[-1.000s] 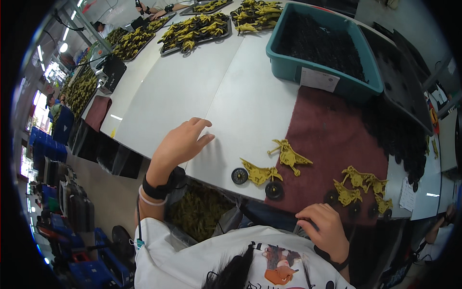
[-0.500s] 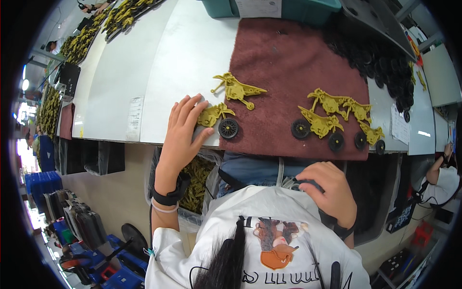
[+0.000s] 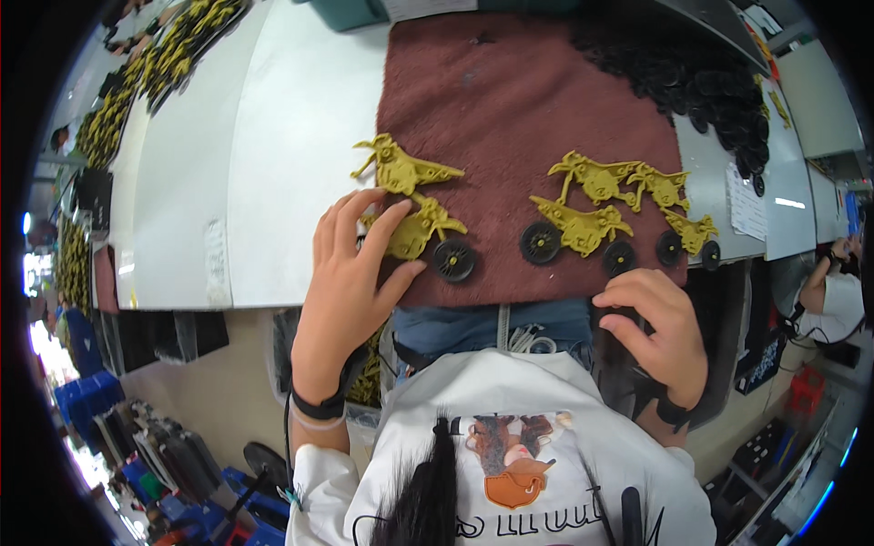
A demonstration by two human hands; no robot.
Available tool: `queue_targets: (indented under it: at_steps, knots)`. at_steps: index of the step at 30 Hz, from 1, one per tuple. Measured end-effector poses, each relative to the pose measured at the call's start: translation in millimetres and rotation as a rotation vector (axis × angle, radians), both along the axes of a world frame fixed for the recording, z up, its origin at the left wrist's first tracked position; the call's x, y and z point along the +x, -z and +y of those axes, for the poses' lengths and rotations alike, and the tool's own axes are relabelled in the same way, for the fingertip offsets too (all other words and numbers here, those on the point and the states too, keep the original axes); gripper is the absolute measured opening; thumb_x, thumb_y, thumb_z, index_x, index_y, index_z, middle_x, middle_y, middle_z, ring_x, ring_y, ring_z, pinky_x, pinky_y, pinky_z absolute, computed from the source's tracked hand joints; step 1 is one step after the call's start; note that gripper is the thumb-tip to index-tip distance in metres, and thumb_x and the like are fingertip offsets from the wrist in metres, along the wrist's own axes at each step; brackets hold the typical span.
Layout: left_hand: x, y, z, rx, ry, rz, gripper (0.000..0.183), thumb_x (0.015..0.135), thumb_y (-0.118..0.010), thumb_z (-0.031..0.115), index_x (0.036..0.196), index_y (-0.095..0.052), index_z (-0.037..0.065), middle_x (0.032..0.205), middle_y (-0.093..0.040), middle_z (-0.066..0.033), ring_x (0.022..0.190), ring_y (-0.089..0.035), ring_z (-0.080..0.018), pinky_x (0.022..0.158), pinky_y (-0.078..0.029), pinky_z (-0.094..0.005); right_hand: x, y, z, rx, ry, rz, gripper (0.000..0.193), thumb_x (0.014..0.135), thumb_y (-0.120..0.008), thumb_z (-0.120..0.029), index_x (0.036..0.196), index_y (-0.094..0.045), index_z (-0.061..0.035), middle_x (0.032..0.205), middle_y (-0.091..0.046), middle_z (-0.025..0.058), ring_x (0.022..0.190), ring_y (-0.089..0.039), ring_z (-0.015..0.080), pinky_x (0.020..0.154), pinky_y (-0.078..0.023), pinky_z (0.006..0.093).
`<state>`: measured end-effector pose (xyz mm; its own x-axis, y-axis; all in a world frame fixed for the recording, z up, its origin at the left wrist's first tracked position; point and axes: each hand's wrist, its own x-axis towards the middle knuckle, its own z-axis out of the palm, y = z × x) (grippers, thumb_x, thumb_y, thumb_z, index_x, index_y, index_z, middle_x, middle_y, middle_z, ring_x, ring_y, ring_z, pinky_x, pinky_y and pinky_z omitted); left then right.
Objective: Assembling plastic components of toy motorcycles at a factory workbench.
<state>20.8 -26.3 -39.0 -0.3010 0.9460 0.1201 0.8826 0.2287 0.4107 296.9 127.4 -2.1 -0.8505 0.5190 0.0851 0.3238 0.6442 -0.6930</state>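
My left hand (image 3: 344, 259) is at the near left edge of a maroon cloth, its thumb and fingers curved about a yellow-olive toy motorbike body (image 3: 414, 232). A black spoked wheel (image 3: 454, 260) sits at that body's near right end. Just beyond lies a similar body (image 3: 401, 169) with no wheel on it. My right hand (image 3: 663, 332) hovers by the table's near edge, thumb and forefinger apart, with nothing visible between them. The closest part to it is a black wheel (image 3: 619, 257) on a two-wheeled body (image 3: 583, 227).
On the maroon cloth (image 3: 492, 118), more yellow bodies (image 3: 601, 179) lie at the right, one with two wheels (image 3: 689, 232). A heap of black wheels (image 3: 692, 100) covers the far right. A teal bin (image 3: 350, 11) stands at the back, and several yellow parts (image 3: 187, 50) are piled far left.
My left hand has shifted the wheeled body rightward onto the cloth. My right hand has risen from my lap toward the table edge. The whole view has swung a little.
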Motion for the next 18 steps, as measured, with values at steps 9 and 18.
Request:
queue_targets:
  at_steps: [9,18]
  knots:
    - [-69.5,-60.3,78.3,0.421,-0.191,-0.053,0.020,0.089,-0.056,0.001,0.108,-0.062,-0.001,0.096,-0.066,-0.0097,0.092,-0.063,-0.0179,0.086,-0.048,-0.0307,-6.5,-84.1,111.7,0.160,0.035,-0.215,0.014,0.079,-0.063,-0.007,0.091,-0.062,0.0013,0.087,-0.062,0.0099,0.080,-0.059,0.0215,0.070,-0.044,0.0302]
    - [-83.4,1.0,267.2,-0.150,0.272,0.155,0.028,0.086,-0.064,0.027,0.087,-0.054,0.001,0.080,-0.064,-0.0172,0.079,-0.063,-0.0351,0.067,-0.047,-0.0427,-64.9,-54.8,227.0,0.198,-0.198,-0.421,0.022,0.079,-0.067,-0.010,0.098,-0.060,-0.0007,0.081,-0.062,0.0106,0.073,-0.060,0.0217,0.066,-0.047,0.0338]
